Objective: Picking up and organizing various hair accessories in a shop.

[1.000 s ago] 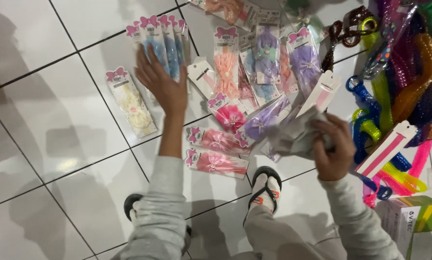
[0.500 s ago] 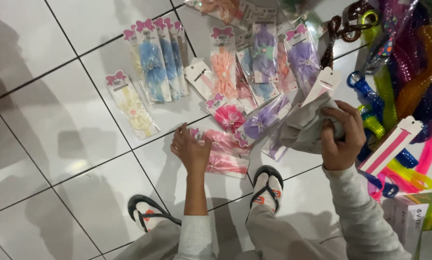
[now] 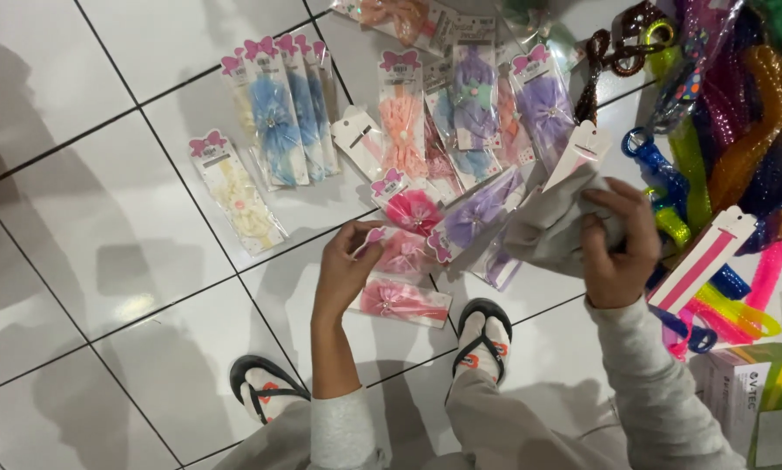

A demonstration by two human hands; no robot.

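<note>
On white floor tiles, left hand [image 3: 346, 265] pinching pink bow packet [image 3: 397, 251], right hand [image 3: 619, 244] clutching grey bundle [image 3: 552, 222]

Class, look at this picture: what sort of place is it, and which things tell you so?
Probably a shop or stockroom floor for hair accessories: white glossy floor tiles, many clear packets of bow headbands laid out in rows, and a heap of bright glittery plastic hair pieces beside them.

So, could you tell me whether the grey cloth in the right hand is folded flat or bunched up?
Bunched up. The grey cloth sits crumpled in loose folds inside the right hand, whose fingers curl around it.
</note>
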